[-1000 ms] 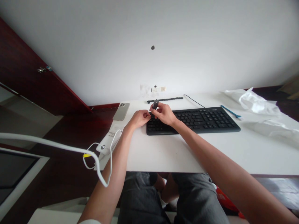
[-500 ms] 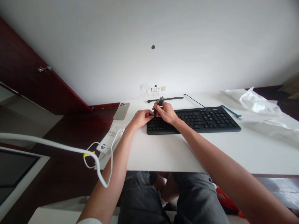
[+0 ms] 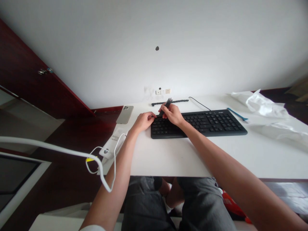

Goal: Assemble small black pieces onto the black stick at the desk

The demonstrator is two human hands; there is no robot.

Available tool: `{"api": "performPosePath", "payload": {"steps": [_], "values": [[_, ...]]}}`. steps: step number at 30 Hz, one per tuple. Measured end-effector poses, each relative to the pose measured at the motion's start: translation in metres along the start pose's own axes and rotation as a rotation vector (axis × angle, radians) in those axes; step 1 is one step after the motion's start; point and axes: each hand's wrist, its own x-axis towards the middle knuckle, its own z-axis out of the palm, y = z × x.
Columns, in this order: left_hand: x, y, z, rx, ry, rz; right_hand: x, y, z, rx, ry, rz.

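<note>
A black keyboard (image 3: 211, 123) lies on the white desk, its cable running off the back. My right hand (image 3: 173, 114) is closed around a short, thick black tool (image 3: 166, 105). The tool slants over the keyboard's left rear part, its paler end pointing up; its lower end is partly hidden by my fingers. At the keyboard's left rear corner is my left hand (image 3: 144, 120), thumb and fingers drawn together. Whatever they pinch is too small to make out. Behind the keyboard stretches a row of small black pieces (image 3: 180, 101) that look like keycaps.
A phone (image 3: 125, 114) lies at the desk's left edge, near a white cable (image 3: 101, 166) with a small white device. To the right are a blue pry stick (image 3: 237, 114) and crumpled white plastic wrapping (image 3: 262, 103). The wall with sockets (image 3: 163, 91) stands behind.
The black tool has tilted further to the right and lifted slightly with my right hand. My left fingers have shifted a little up and left, apart from the right hand.
</note>
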Motion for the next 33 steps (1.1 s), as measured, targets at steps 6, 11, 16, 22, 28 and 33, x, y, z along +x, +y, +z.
{"api": "performPosePath", "payload": {"steps": [6, 11, 16, 22, 28, 33], "values": [[0.000, -0.003, 0.001, -0.003, -0.001, 0.000, 0.005, 0.010, -0.004, 0.008, 0.020, 0.047], [0.000, -0.003, 0.001, 0.007, -0.014, 0.007, 0.002, 0.004, -0.002, -0.008, -0.003, 0.016], [0.000, -0.001, -0.001, 0.041, -0.012, 0.004, -0.005, -0.016, 0.003, -0.163, -0.026, -0.033], [0.002, -0.003, 0.000, 0.127, 0.002, -0.013, -0.014, -0.040, 0.008, -0.488, -0.190, -0.189], [0.005, -0.005, 0.002, 0.250, -0.031, -0.027, -0.018, -0.047, 0.016, -0.666, -0.204, -0.224], [0.006, 0.000, 0.001, 0.284, -0.052, -0.076, -0.022, -0.051, 0.029, -0.731, -0.243, -0.276]]}}
